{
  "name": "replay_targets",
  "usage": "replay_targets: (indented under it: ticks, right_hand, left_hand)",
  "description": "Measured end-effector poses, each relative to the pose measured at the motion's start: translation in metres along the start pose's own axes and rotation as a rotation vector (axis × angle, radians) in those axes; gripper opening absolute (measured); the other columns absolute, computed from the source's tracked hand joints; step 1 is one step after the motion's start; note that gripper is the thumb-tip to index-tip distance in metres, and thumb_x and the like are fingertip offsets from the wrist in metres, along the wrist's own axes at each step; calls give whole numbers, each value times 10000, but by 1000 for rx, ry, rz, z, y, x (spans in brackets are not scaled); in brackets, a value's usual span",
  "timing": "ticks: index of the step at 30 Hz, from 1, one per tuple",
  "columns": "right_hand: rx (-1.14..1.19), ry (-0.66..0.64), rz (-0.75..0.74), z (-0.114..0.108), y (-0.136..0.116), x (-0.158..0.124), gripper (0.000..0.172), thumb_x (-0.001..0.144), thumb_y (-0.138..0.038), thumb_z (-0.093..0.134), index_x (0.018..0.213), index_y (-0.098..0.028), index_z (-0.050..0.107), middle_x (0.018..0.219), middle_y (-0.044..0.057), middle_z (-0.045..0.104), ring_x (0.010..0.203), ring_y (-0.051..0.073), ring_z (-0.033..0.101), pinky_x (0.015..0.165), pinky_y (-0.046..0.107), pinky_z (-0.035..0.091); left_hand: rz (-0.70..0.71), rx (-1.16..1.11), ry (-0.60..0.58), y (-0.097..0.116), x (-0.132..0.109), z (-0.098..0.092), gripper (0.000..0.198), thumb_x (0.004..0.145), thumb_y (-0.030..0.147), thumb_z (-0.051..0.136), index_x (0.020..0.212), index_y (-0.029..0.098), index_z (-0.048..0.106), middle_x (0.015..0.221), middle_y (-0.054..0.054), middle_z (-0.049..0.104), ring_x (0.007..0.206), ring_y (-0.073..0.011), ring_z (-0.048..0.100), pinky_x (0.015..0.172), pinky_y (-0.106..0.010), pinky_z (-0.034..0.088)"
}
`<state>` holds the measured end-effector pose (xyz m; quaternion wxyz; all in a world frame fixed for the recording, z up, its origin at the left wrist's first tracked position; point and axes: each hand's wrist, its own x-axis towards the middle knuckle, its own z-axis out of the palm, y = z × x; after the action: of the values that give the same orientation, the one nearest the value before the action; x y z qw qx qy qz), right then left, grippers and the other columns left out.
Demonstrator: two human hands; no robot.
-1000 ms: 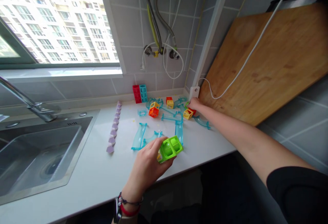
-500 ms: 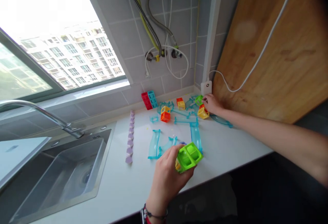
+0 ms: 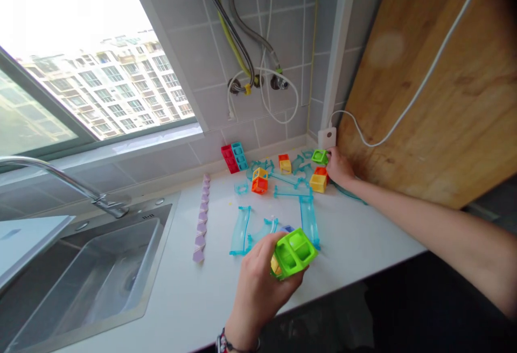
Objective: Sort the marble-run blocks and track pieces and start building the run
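My left hand (image 3: 264, 280) is closed around a light green toy block (image 3: 296, 253) with two square openings, held above the front of the counter; a bit of yellow shows beneath it. At the back right corner, my right hand (image 3: 338, 165) pinches a smaller green block (image 3: 320, 156). Just below that hand sits a yellow and orange block (image 3: 319, 181). Clear blue track pieces (image 3: 309, 218) lie between the hands. Another orange and yellow block (image 3: 259, 181) stands among them, and one more yellow and orange block (image 3: 285, 164) is farther back.
A sink (image 3: 121, 267) with a chrome faucet (image 3: 60, 172) lies to the left. Purple faceted pieces (image 3: 201, 223) form a row beside it. Red (image 3: 230, 159) and blue (image 3: 239, 156) blocks lean against the wall. A wooden board (image 3: 428, 83) and a white cable (image 3: 428, 67) stand at right.
My right hand has shifted slightly right, and the green block in its fingers shows more plainly, apart from the yellow and orange block. My left hand has moved slightly down and left with its block.
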<state>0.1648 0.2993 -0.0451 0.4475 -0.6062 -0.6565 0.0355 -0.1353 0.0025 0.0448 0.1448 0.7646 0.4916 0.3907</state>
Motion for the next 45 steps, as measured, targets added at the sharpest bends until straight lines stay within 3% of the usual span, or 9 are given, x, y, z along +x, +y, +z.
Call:
replay_targets:
  ticks: [6,11,15,18,22,25,30,39,45]
  right_hand:
    - [174,89,124,-9,-14,11,158,924,-273,456,1041,-209,542,1006,142,693,920,294,656,819,438,520]
    - [532,58,244,-18,-64,-5,149,905,-337,453,1015,-244,488,857,38,685,668,199,674,618,350,570]
    - [1167,-171,371,-40,-123,-55,253,826,-386,657,978,-255,503,833,-26,670,614,156,678,577,308,593]
    - [1359,-381,369,-56,-163,-90,362,800,-425,764,999,-261,510,876,-26,682,634,161,702,571,312,618]
    - [1465,-608,387,-55,-193,-107,384,815,-464,790,1006,-255,530,1010,9,695,658,170,726,575,340,646]
    - [1536,-718,424,-43,-197,-109,403,839,-519,764,1016,-252,519,1016,12,699,667,172,737,586,341,651]
    - [1583,-813,468,-31,-185,-119,365,879,-477,746,1073,-288,502,1066,7,696,725,177,752,606,315,642]
    - [1535,-719,645,-22,-173,-123,364,840,-511,767,991,-248,566,865,0,723,598,162,689,512,275,578]
    - [1566,-677,685,-23,-176,-122,389,749,-465,845,953,-231,610,907,17,729,705,187,706,535,289,599]
  left_hand:
    - [-165,-109,139,-5,-2,2,501,781,326,830,1216,228,603,1039,-75,765,882,-245,753,779,-337,610]
    - [-377,-416,313,-6,9,9,514,779,342,838,1217,203,609,1063,-85,758,904,-247,762,797,-338,634]
    - [-491,-561,369,-10,17,16,530,776,346,847,1223,197,603,1011,-64,762,846,-230,765,758,-330,648]
    - [-567,-594,439,-18,21,19,535,764,364,857,1216,195,625,1024,-58,762,868,-225,761,771,-327,651]
    - [-649,-637,513,-29,25,22,517,787,395,836,1223,205,634,1077,-60,733,886,-220,745,696,-313,659]
    - [-724,-693,547,-33,31,22,523,808,423,812,1249,217,619,1122,-69,713,859,-204,736,593,-267,641]
    - [-787,-733,556,-35,41,25,521,814,438,802,1243,210,616,1139,-82,712,827,-206,747,568,-262,632]
    - [-690,-639,508,-47,31,31,541,811,363,829,1283,207,616,1133,-74,739,1010,-250,751,874,-380,640]
    - [-674,-595,461,-52,23,29,525,815,369,820,1267,189,623,1142,-85,745,995,-243,748,869,-365,630]
